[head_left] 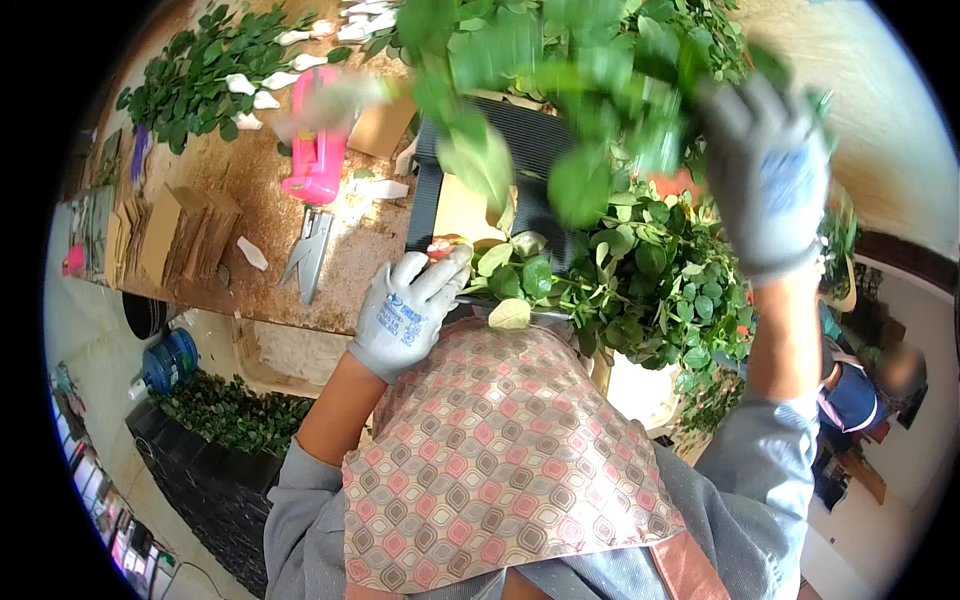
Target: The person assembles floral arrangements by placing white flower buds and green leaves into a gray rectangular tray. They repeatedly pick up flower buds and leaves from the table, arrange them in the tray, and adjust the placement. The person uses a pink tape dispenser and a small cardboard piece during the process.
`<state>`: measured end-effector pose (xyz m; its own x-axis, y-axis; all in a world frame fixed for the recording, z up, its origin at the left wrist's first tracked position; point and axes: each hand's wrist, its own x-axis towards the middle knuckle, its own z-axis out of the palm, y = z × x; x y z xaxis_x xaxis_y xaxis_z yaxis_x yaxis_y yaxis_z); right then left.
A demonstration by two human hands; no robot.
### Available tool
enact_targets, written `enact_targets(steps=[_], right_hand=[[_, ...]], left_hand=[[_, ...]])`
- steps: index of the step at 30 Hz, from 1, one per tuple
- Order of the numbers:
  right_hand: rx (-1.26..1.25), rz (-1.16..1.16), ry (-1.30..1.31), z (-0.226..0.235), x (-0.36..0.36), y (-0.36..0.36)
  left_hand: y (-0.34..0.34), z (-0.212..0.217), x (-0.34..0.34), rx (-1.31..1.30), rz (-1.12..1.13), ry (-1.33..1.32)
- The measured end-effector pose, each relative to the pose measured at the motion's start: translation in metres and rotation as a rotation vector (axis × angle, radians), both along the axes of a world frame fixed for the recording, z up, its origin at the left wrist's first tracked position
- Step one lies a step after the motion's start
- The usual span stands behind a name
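Note:
My left hand (pixel 405 312), in a grey-white glove, rests at the near edge of a dark ribbed stand (pixel 480 123). Its fingers close on a rose (pixel 440 248) with a reddish head, whose leaves trail right over the stand. Raised at the upper right, my gloved right hand (pixel 768 175) is smeared by motion. It grips a leafy rose stem (pixel 585 85), equally blurred, which stretches left across the stand. A pale, blurred head (pixel 345 103) shows at that stem's left end. A piece of tan cardboard (pixel 460 208) lies on the stand.
On the brown table are a pink tape dispenser (pixel 318 150), a grey stapler (pixel 309 255), cardboard pieces (pixel 172 235) and white-sleeved roses (pixel 240 84). Piled leafy stems (pixel 655 260) stand to the right. A black bin of leaves (pixel 225 415) is at lower left; another person (pixel 855 395) is at far right.

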<state>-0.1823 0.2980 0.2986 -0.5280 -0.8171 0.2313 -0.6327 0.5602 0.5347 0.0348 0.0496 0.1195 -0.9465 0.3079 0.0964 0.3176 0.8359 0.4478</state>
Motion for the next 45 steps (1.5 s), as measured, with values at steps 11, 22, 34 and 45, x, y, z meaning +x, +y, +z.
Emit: enact_targets(steps=[11,22,34,45], right_hand=[[0.318,-0.415,-0.531,-0.143,0.107,0.069],[-0.250,-0.040,-0.695,-0.155,0.101,-0.082],[-0.051,-0.024,-0.845,-0.177,0.088,-0.068],[-0.053,-0.045,-0.987,-0.164,0.073,-0.077]], left_hand=[[0.002,0.000,0.003,-0.019,-0.015,0.040],[0.003,0.003,0.001,-0.039,-0.040,0.019],[0.007,0.010,-0.001,-0.102,-0.030,-0.040],[-0.027,0.017,-0.075,-0.365,-0.090,-0.027]])
